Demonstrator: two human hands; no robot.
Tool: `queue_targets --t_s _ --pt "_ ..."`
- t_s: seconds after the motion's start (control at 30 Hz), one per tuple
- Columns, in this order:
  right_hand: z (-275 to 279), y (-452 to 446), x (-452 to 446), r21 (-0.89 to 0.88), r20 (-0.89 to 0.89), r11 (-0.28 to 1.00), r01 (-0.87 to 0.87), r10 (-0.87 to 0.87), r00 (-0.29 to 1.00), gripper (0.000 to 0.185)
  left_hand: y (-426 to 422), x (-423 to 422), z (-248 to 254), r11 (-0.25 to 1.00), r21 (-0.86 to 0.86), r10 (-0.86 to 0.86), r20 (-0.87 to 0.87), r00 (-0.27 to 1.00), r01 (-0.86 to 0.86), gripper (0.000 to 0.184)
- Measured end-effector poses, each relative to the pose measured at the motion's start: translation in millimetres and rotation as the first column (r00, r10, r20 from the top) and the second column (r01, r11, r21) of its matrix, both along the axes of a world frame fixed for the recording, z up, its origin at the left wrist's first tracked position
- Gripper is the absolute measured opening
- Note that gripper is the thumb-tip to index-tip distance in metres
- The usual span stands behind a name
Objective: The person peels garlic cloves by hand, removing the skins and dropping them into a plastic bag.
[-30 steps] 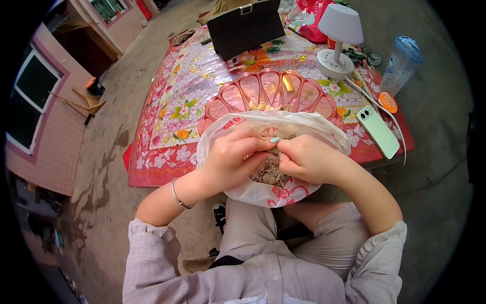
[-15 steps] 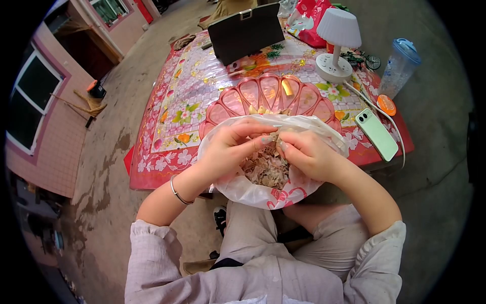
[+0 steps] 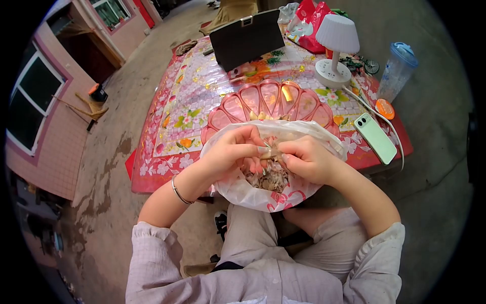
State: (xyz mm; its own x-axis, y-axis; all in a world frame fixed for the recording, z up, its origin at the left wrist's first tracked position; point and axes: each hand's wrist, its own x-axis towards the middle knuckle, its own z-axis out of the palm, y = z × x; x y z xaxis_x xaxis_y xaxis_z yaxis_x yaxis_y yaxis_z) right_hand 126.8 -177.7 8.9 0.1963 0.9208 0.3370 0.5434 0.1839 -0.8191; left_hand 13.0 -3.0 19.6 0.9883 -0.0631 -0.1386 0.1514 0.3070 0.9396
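Over the mouth of a white plastic bag (image 3: 324, 136), my left hand (image 3: 237, 151) and my right hand (image 3: 307, 160) meet, fingertips pinched together. Between them is a pale, papery piece of garlic (image 3: 272, 152), partly hidden by the fingers. Dry garlic skins (image 3: 271, 180) fill the bag below. Just behind the bag, a pink scalloped tray (image 3: 238, 104) holds several peeled garlic cloves (image 3: 260, 116).
A pale green phone (image 3: 375, 138), an orange round lid (image 3: 385, 109) and a white lamp (image 3: 334, 71) with a cable stand to the right. Behind them is a clear tumbler (image 3: 397, 76). A dark tablet case (image 3: 247, 40) stands at the back.
My left fingers have curled and spread lower over the bag, showing more of the pale garlic piece. My right hand has shifted slightly down and stays pinched.
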Motion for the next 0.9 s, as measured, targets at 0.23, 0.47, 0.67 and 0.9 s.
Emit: queue_targets --t_s 0.23,0.47,0.67,0.9 --pt "0.4 -0.5 -7.5 0.041 0.073 0.997 0.063 -0.066 0.995 0.026 -2.8 -2.0 0.9 0.989 0.138 0.053 -0.015 0.998 -0.051 0.014" --pt "2.6 2.5 -5.6 -0.063 0.074 0.979 0.193 -0.188 0.979 0.029 -7.7 -0.6 3.7 0.994 0.025 0.106 0.013 0.994 -0.106 0.012" --pt "8.5 1.2 -9.3 -0.204 -0.013 0.966 0.160 -0.166 0.986 0.031 -1.8 0.1 -3.1 0.980 0.191 0.043 0.022 0.999 -0.046 0.015" --pt "9.8 3.2 -9.5 -0.183 0.035 0.975 0.127 -0.123 0.992 0.034 -1.1 -0.8 -1.4 0.999 0.027 -0.017 -0.056 0.998 0.019 0.016"
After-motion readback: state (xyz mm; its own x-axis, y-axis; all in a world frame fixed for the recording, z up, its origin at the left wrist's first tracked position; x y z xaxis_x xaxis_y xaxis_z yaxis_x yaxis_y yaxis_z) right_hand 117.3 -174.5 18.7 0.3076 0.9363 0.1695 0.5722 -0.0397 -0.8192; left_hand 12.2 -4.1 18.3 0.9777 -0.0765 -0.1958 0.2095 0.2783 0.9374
